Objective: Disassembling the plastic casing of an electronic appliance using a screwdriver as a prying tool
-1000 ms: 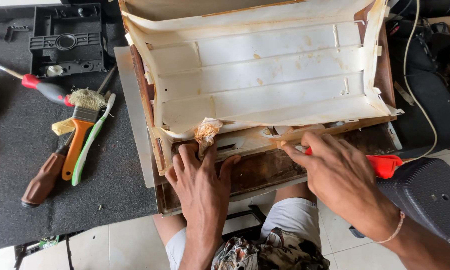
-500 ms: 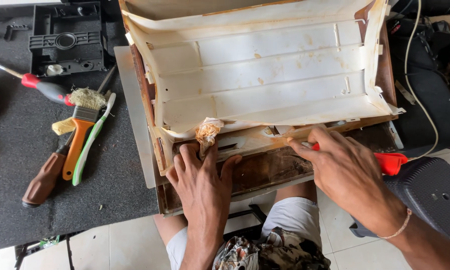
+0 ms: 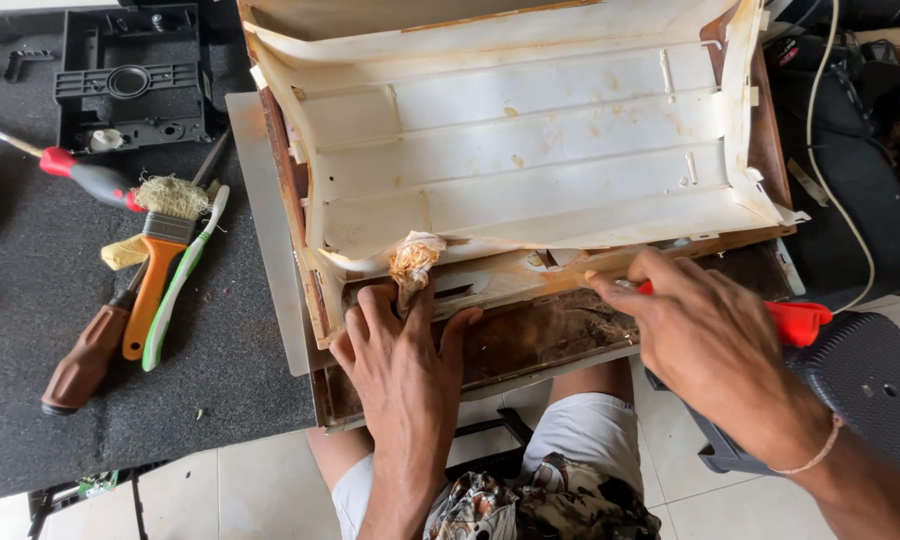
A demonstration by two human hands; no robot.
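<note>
Lower centre: left hand (image 3: 402, 352) flat, fingers spread, bracing stained cream plastic panel (image 3: 530, 150); right hand (image 3: 705, 340) clamped on red-handled tool (image 3: 795, 322), best kept shallow.

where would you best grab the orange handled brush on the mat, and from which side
Probably by the orange handle, coming from above and the left. It lies flat on the dark mat, bristles pointing up-frame; a green-and-white toothbrush lies tight along its right side and a brown-handled tool sits lower left, so mid-handle is freest.
</note>
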